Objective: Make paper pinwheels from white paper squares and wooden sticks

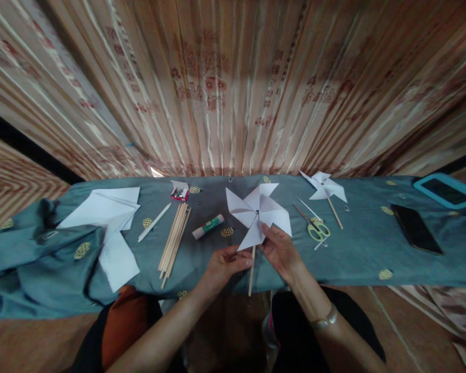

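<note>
A white paper pinwheel [257, 212] stands over the teal cloth [365, 248] in front of me, on a thin wooden stick [251, 277]. My left hand [226, 265] is closed on the stick just below the paper. My right hand [280, 248] pinches the pinwheel's lower right blade. A small pin head shows at the pinwheel's centre.
A second pinwheel [324, 187] lies at the back right beside green-handled scissors [317, 229]. A glue stick [207, 226], a bundle of wooden sticks [174, 239], a white pencil [154, 222], a pin box [179, 192] and white paper sheets [104, 217] lie left. A phone [416, 228] and a blue-framed tablet [446, 190] lie right.
</note>
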Available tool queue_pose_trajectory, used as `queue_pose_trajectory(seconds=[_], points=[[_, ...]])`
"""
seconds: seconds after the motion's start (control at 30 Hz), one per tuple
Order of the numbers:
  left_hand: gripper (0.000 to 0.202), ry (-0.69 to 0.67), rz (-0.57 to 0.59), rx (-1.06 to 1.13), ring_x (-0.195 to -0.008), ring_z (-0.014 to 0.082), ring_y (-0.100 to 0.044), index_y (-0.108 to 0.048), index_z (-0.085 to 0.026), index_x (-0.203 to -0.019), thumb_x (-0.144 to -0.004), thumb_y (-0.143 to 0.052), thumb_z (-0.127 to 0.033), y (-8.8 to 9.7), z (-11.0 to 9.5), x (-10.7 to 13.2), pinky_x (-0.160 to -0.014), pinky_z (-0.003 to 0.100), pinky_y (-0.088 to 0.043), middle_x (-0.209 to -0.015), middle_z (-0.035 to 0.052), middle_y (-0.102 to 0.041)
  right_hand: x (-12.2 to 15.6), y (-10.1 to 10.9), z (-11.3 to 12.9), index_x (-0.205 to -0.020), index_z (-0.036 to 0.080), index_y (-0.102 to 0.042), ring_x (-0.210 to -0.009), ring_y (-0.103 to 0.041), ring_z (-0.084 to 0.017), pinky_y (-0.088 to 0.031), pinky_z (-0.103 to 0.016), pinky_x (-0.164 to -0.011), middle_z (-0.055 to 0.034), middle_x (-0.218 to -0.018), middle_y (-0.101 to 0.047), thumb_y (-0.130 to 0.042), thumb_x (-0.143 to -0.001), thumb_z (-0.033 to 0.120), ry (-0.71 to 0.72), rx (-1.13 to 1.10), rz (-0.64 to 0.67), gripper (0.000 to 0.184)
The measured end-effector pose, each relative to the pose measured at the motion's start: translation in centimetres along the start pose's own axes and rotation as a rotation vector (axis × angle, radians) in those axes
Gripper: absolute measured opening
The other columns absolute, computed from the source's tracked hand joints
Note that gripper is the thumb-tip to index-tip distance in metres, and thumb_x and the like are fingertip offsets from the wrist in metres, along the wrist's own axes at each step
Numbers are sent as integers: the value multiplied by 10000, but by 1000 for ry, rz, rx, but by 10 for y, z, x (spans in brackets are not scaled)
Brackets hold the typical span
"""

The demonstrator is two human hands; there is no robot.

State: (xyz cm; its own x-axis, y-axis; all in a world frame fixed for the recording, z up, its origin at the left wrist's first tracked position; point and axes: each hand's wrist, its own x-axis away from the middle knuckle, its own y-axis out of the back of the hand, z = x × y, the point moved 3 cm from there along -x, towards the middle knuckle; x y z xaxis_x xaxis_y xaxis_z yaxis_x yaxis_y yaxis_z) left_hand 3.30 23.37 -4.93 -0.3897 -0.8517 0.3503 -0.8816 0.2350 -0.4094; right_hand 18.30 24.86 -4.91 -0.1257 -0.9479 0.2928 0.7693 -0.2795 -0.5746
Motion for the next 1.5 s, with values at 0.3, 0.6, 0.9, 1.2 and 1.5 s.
queue_pose_trajectory(seconds=[0.3, 0.6, 0.9, 1.2, 1.5], points=[[402, -105, -102, 248, -768, 195, -679, -764, -143, -841, -537, -902, -368, -2, -16, -16, -791, 314, -519, -840, 65, -768, 11, -3, -14, -904, 229, -799, -755, -698, -196, -555, -326, -708, -42, -887, -792, -884, -614, 395, -61, 200, 131, 344], [443, -70, -261, 334, -741, 193, -677, -759, -114, -811, -444, -946, -274, 4, -5, -19, -757, 302, -526, -821, 84, -771, 7, -3, -26, -912, 245, -804, -785, -699, -195, -551, -351, -820, -29, -889, -791, -861, -638, 412, -24, 322, 150, 327], [440, -76, -260, 348, -802, 217, -686, -754, -101, -843, -467, -933, -245, 5, -1, -26, -859, 355, -523, -853, 95, -766, 4, -9, -26, -883, 258, -796, -868, -715, -227, -545, -392, -906, -23, -923, -793, -860, -611, 428, 26, 372, 109, 327], [335, -53, -335, 363, -684, 168, -638, -760, -136, -746, -462, -909, -231, 6, -2, -31, -708, 279, -518, -751, 49, -748, 2, -4, -28, -978, 224, -766, -1023, -696, -270, -520, -438, -975, -51, -1055, -776, -834, -638, 466, 6, 441, 128, 422], [360, -52, -358, 392, -635, 152, -629, -720, -133, -733, -434, -903, -212, 12, -22, -36, -623, 257, -496, -699, 24, -718, 8, 5, -31, -960, 190, -725, -762, -679, -182, -519, -282, -659, -44, -806, -748, -789, -716, 498, -164, 559, 403, 399]])
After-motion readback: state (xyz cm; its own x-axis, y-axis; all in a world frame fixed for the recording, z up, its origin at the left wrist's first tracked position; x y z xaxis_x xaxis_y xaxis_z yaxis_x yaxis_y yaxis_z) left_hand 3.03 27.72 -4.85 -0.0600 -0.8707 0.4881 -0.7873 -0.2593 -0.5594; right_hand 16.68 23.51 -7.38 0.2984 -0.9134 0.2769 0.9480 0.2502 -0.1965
